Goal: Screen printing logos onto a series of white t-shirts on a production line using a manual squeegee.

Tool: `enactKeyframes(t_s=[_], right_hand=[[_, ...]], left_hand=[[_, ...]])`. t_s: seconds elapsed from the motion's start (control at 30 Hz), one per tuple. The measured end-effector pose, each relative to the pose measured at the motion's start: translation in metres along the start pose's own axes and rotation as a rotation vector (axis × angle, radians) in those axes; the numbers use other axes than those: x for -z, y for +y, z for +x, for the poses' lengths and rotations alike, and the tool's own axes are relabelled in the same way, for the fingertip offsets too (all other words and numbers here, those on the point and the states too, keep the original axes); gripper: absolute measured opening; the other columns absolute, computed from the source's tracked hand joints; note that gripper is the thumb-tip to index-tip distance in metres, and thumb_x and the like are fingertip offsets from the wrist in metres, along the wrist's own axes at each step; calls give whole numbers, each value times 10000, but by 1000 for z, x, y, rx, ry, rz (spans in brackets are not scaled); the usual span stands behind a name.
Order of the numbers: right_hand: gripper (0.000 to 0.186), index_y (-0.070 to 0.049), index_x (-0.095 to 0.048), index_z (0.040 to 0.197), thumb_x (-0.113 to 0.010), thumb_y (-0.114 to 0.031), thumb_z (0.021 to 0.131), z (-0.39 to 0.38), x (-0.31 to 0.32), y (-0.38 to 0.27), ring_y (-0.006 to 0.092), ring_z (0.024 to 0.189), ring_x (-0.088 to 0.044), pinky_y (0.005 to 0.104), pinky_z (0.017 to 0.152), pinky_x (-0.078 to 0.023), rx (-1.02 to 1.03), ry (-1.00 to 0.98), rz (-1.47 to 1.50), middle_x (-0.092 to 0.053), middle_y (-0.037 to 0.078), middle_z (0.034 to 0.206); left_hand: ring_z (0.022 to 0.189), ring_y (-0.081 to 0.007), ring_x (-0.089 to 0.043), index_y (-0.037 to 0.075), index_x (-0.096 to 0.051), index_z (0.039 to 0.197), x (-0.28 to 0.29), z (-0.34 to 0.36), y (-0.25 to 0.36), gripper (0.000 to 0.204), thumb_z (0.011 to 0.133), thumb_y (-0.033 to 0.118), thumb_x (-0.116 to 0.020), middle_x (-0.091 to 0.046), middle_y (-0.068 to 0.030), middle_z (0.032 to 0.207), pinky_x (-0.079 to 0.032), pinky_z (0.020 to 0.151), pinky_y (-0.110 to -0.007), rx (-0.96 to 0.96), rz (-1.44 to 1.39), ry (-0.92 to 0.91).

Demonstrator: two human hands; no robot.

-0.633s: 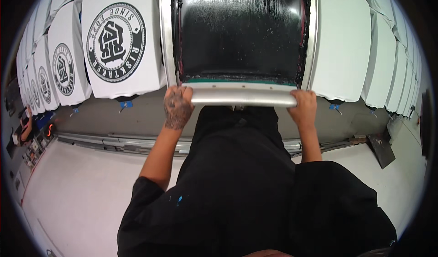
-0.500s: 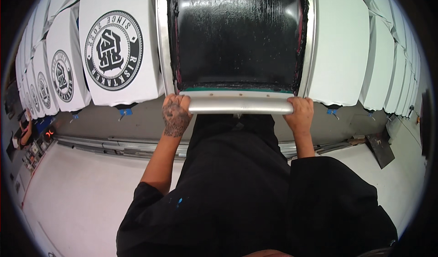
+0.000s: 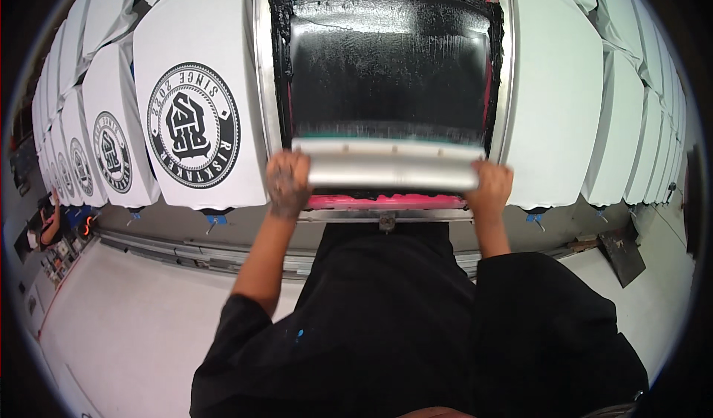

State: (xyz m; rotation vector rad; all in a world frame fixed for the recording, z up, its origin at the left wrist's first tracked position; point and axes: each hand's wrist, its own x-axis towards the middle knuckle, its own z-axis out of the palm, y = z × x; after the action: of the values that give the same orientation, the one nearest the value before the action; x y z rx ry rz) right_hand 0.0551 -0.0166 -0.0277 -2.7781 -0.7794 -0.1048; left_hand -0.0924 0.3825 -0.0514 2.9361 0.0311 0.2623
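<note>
A wide squeegee (image 3: 394, 171) with a silvery metal handle and a pale blade holder lies crosswise over a printing screen. My left hand (image 3: 287, 184), tattooed on its back, grips the handle's left end. Its right end is in my right hand (image 3: 490, 185), fingers wrapped round it. Beyond the blade, glossy black ink (image 3: 390, 76) coats the mesh, with thick ridges along the sides and far end. Pink areas (image 3: 386, 203) show at the near and far ends, inside the screen's metal frame (image 3: 265, 91). A greenish blade edge shows slightly blurred.
Left of the screen, a white shirt (image 3: 197, 17) on a board bears a round black print; more printed shirts curve away beyond it. Plain white shirts (image 3: 557, 99) line the right. Metal rails (image 3: 200, 249) run low behind my body. Another person's arm (image 3: 52, 225) shows far left.
The squeegee has moved away from me over the screen, uncovering a pink strip and the frame's near edge. Both hands keep their hold. The screen and shirts sit lower in view.
</note>
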Motion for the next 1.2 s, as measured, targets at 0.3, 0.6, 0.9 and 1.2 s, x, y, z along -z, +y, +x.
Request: enactKeyframes(t_s=[0.3, 0.6, 0.9, 1.2], right_hand=[[385, -115, -739, 1023, -804, -370, 742, 277, 6, 34, 376, 881, -716, 470, 832, -568, -155, -243, -227, -747, 168, 906], [328, -115, -744, 990, -754, -168, 666, 109, 51, -3, 275, 821, -672, 397, 823, -478, 18, -232, -225, -736, 92, 899], [166, -108, -668, 908, -701, -102, 746, -65, 31, -31, 227, 897, -673, 412, 840, -429, -65, -234, 6, -716, 39, 925], [193, -87, -657, 889, -719, -95, 706, 5, 25, -12, 259, 866, -660, 429, 816, -423, -15, 25, -36, -697, 58, 896]], left_hand=[[961, -317, -706, 130, -731, 1046, -13, 284, -98, 435, 715, 388, -846, -735, -151, 1014, -548, 890, -436, 104, 26, -167], [910, -308, -702, 101, -736, 1016, 20, 85, -50, 343, 772, 322, -833, -741, -110, 989, -573, 825, -395, 47, 73, -144], [872, -318, -661, 63, -695, 999, 42, -61, 30, 279, 732, 144, -706, -679, -115, 932, -508, 947, -474, 127, -205, -263], [997, -313, -613, 25, -678, 929, 17, 13, 9, 301, 631, 33, -720, -638, -144, 972, -501, 941, -461, 25, -70, -38]])
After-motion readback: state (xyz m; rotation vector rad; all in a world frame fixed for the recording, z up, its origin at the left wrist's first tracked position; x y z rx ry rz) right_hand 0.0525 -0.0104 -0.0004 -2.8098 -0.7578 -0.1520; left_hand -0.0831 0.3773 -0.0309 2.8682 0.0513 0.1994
